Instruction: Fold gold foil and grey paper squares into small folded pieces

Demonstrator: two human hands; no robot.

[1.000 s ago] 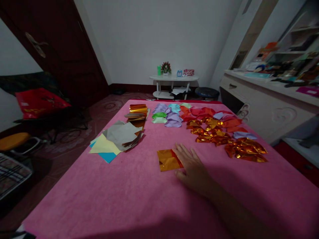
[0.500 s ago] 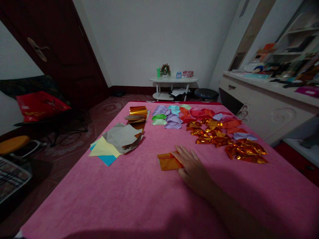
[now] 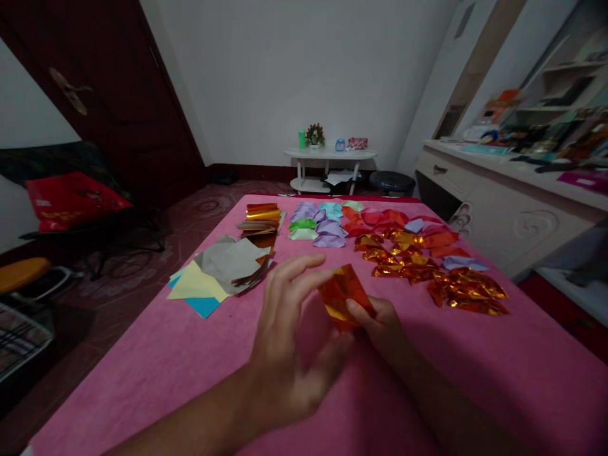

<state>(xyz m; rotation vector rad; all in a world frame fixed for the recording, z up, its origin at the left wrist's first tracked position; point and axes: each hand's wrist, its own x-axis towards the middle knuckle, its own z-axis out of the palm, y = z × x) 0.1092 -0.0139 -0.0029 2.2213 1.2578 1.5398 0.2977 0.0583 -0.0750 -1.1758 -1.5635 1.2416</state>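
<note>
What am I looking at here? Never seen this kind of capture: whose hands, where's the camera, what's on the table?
One camera, worn on a person's head, looks forward and down, so both arms entering from below are the wearer's own. The right hand grips a folded orange-gold foil paper lifted above the pink cloth-covered table; the left hand is open, fingertips at the paper's edge. On the cloth: a loose stack of flat paper squares, pastel folded paper shapes, and shiny gold and red folded foil pieces.
</note>
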